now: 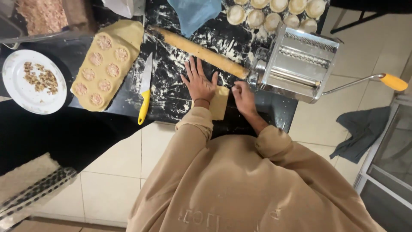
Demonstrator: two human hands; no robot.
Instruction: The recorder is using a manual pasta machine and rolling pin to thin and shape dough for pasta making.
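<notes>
Two hands: both of mine work at the near edge of the black, flour-streaked counter (180,92); tan sleeves are pushed back to the wrists.
Left hand (198,81): flat and open, fingers spread, palm pressing down on the dough sheet; nothing is gripped.
Right hand (243,95): fingers curled at the sheet's right edge, touching it; whether they pinch the dough I cannot tell.
Dough sheet (220,102): pale yellow, thin, smooth, roughly rectangular; it lies between my hands at the counter's near edge, just in front of the pasta machine.
Pasta machine (296,64): shiny metal body with ribbed rollers; a thin steel crank ends in a yellow handle (394,82) out past the counter.
Rolling pin (201,52): long wooden cylinder, floured, lying diagonally just beyond my left fingertips; one end reaches the machine.
Knife (144,88): bright steel blade, yellow handle, well left of my left hand.
Filled dough (103,64): a long sheet draped over a mould, round hollows holding pinkish filling.
White plate (17,86): round, with brown crumbly bits on it.
Dough rounds (274,13): pale floured discs in rows at the far edge.
Grey cloth (360,131): crumpled on the tiled floor at right.
</notes>
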